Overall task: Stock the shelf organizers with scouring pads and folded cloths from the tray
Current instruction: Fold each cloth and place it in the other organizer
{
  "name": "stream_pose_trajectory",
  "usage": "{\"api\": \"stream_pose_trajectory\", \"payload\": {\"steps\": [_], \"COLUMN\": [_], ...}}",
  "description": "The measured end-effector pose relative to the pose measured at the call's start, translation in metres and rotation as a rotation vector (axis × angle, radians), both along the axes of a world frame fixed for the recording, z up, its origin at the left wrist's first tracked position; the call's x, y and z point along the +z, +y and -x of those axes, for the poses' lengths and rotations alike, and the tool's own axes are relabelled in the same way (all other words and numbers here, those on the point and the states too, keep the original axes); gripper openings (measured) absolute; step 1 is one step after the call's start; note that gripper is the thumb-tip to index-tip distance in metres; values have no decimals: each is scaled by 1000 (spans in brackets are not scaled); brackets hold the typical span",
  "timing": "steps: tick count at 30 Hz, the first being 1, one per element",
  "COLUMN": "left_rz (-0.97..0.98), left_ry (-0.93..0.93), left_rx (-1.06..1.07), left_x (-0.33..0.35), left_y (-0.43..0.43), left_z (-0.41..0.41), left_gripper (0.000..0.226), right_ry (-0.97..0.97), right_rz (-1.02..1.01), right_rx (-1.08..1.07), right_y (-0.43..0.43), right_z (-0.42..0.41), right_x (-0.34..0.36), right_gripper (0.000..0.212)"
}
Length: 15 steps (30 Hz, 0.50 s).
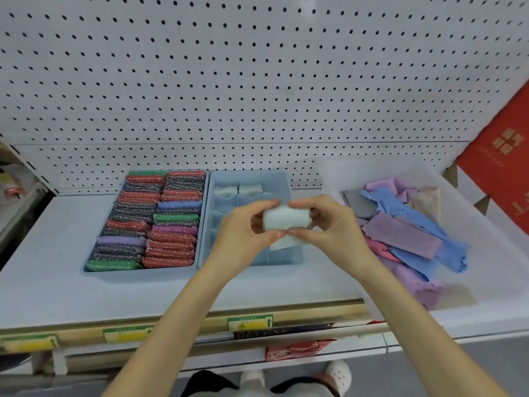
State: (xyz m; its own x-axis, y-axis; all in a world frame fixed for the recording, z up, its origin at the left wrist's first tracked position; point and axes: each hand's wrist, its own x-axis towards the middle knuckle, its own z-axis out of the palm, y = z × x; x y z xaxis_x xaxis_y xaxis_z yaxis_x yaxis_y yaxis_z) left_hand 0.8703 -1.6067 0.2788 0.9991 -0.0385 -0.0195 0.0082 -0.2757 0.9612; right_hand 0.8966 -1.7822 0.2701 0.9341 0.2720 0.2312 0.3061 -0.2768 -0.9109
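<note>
In the head view, both hands are meeting at the centre of the frame, above the divided organizer (279, 181). The left hand (240, 233) is pinching the left end of a folded white cloth (284, 220) between thumb and fingertips, and the right hand (332, 224) is pinching its right end in the same way. A loose flap of the cloth is hanging below the thumbs. The cloth is being held in the air over the organizer's middle compartments, touching none of them as far as can be told.

Two folded white cloths (237, 190) are sitting in the back row of that organizer. Just beside it on the left, the scouring pad organizer (137, 272) is standing packed with two rows of glittery pads (169, 239) in red, black, green, purple and blue. At the right of the frame, the translucent tray (492, 242) is holding a loose heap of blue (400, 209) and purple cloths (400, 234). All three are resting on the white shelf (43, 267) in front of a pegboard (257, 81). A red carton (503, 156) is leaning at the upper right.
</note>
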Motion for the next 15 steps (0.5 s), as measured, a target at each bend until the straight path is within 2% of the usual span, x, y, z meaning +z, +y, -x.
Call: {"api": "stream_pose_trajectory", "payload": {"steps": [2, 4, 5, 7, 9, 12, 15], "left_rz": [-156, -192, -133, 109, 305, 307, 335], "left_ry": [-6, 21, 61, 201, 300, 298, 283], "left_rx": [-63, -109, -128, -142, -97, -27, -2], "left_x": [-3, -5, -5, -6, -9, -15, -20], "left_y": [6, 10, 11, 11, 10, 12, 15], "left_z": [-2, -4, -5, -5, -6, -12, -21], "left_gripper": [32, 15, 9, 6, 13, 23, 19], "right_ry": [10, 75, 146, 314, 413, 442, 413], "right_rz": [43, 79, 67, -30, -132, -149, -84], "right_rx": [-12, -22, -13, 28, 46, -11, -42], "right_y": [1, 2, 4, 6, 8, 13, 15], "right_z": [-2, -3, -4, -4, -4, -9, -16], "right_x": [-1, -2, -2, -4, -8, -16, -18], "right_gripper": [36, 24, 18, 3, 8, 22, 28]}}
